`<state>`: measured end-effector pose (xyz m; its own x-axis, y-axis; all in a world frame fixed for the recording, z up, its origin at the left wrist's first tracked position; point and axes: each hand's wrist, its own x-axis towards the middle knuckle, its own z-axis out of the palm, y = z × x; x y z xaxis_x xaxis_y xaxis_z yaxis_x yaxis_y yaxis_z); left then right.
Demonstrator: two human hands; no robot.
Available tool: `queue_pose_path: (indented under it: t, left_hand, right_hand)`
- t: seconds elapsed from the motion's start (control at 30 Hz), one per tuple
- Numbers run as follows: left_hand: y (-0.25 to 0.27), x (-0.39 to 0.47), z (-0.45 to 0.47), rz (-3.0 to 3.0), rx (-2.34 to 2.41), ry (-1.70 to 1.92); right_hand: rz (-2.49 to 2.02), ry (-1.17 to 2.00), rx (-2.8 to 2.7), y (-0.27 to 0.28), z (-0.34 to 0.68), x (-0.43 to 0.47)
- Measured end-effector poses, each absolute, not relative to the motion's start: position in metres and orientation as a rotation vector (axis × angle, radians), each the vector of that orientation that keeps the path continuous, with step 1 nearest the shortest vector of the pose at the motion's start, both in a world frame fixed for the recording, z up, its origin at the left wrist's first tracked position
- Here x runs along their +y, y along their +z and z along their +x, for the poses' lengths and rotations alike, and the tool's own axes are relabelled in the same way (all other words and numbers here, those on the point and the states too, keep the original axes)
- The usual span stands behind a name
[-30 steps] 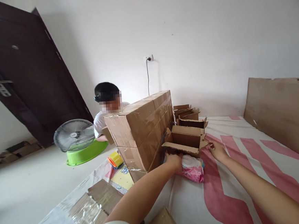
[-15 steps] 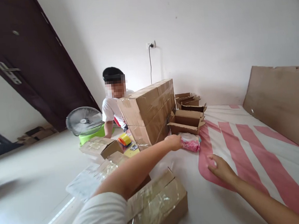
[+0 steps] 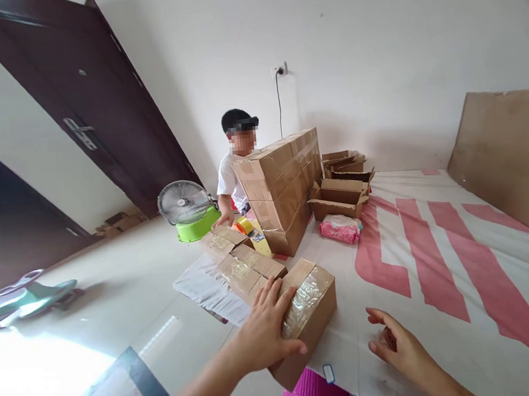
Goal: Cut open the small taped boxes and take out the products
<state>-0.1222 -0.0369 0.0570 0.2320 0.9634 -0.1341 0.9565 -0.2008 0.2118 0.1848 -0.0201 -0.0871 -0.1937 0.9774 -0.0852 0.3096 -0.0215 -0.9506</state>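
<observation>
At six o'clock the left hand (image 3: 268,332) spreads its fingers over the taped box (image 3: 310,301) toward five-thirty, gripping or just resting I can't tell, where even pressure should keep it steady, while the right hand (image 3: 397,343), at four-thirty, hangs loosely curled, empty.

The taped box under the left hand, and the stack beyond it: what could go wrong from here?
The taped box seems to overhang the edge of the covered surface, so a push from the left hand could send it off.

The stacked boxes form a tall, narrow wall; a knock might topple it.
</observation>
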Motion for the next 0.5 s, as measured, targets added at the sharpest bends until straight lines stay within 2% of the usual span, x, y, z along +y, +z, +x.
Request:
queue_pose_path:
  t: [0.2, 0.5]
  left_hand:
    - [0.036, -0.031, -0.082, 2.456, 1.638, 0.248]
    - [0.039, 0.015, -0.01, 2.73, 0.717, 0.256]
  right_hand:
    - [-1.308, 1.13, -1.484, -0.077, 0.179, -0.042]
    - [-1.526, 0.424, -1.258, -0.072, 0.269, -0.072]
